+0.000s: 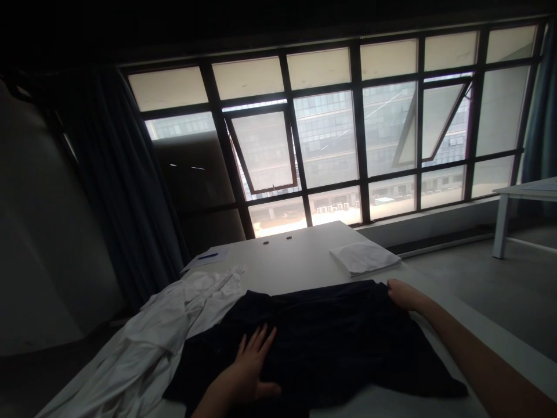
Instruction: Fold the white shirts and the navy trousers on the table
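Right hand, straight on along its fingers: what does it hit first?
The black cloth garment. The fingertips of the right hand are already at its upper edge, touching or nearly so; depth is unclear. A folded white cloth looks farther along that line.

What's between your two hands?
A black garment lies between your left hand and your right hand, as the head view shows.

Tabletop (296, 261) shows between the dark garment (322, 342) and folded white cloth (364, 258); crumpled white fabric (161, 325) blocks the left.
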The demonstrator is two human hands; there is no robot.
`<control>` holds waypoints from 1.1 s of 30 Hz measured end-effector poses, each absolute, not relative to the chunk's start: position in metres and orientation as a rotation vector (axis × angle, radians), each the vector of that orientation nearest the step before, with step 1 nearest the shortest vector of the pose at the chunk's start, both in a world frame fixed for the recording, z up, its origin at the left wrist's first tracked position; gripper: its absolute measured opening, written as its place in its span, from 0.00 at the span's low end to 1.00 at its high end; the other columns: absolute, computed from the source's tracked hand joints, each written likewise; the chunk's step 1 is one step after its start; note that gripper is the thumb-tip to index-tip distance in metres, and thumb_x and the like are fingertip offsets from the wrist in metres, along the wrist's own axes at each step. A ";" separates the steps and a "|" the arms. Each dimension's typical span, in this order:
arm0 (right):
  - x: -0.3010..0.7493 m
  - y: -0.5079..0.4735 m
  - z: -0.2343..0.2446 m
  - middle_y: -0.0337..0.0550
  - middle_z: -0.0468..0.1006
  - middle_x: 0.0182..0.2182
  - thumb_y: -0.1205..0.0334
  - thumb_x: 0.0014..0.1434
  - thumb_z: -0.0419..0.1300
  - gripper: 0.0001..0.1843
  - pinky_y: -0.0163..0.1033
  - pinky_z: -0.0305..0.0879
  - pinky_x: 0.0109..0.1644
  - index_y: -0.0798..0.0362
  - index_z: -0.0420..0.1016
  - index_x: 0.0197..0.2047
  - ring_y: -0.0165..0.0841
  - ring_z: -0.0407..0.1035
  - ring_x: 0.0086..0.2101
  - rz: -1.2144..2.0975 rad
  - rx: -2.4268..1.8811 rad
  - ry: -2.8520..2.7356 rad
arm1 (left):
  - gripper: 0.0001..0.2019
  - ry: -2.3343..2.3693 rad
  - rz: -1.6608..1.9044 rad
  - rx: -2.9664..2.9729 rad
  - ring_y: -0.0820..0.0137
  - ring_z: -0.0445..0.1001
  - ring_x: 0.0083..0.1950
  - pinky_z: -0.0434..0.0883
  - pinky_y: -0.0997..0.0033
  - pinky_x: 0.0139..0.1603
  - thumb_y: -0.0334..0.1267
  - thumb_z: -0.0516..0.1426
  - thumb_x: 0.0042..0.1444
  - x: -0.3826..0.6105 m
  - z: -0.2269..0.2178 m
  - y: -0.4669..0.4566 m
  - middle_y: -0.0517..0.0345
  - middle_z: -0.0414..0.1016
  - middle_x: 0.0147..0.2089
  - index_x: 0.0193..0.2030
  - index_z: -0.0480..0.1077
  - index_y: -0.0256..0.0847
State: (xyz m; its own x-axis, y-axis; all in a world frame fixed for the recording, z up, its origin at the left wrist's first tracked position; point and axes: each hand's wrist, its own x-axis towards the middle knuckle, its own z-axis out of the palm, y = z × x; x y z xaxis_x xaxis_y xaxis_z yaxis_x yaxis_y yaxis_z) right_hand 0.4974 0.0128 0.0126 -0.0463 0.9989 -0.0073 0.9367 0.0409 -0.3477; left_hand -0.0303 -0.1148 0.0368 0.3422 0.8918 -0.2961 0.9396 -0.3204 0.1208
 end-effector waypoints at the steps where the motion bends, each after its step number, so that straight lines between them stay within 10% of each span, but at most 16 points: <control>1: 0.505 0.015 0.013 0.55 0.81 0.39 0.71 0.55 0.54 0.11 0.39 0.61 0.40 0.56 0.76 0.37 0.41 0.74 0.39 0.363 -2.030 -2.029 | 0.61 1.651 -0.239 2.346 0.53 0.22 0.77 0.29 0.42 0.73 0.62 0.65 0.47 -0.031 0.036 -0.115 0.51 0.21 0.78 0.76 0.29 0.50; 16: 0.537 0.015 -0.004 0.44 0.82 0.32 0.58 0.50 0.65 0.15 0.37 0.64 0.31 0.52 0.72 0.42 0.38 0.75 0.31 0.611 -2.089 -1.768 | 0.45 1.639 -0.155 2.346 0.55 0.26 0.77 0.30 0.40 0.73 0.69 0.48 0.61 -0.029 0.039 -0.116 0.57 0.26 0.78 0.76 0.32 0.54; 33: 0.526 0.022 -0.010 0.54 0.82 0.35 0.45 0.64 0.53 0.22 0.42 0.64 0.38 0.54 0.76 0.34 0.45 0.76 0.38 0.412 -2.162 -1.816 | 0.47 1.648 -0.164 2.331 0.53 0.24 0.77 0.29 0.39 0.73 0.67 0.52 0.59 -0.032 0.032 -0.112 0.58 0.25 0.78 0.76 0.33 0.55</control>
State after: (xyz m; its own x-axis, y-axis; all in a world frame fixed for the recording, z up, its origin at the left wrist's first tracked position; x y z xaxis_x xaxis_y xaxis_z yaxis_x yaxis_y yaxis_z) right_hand 0.5265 0.0221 -0.0099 0.1661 0.9855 -0.0332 0.9036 -0.1656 -0.3952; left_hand -0.0315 -0.1125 0.0315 0.3423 0.9051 -0.2523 0.9370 -0.3091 0.1626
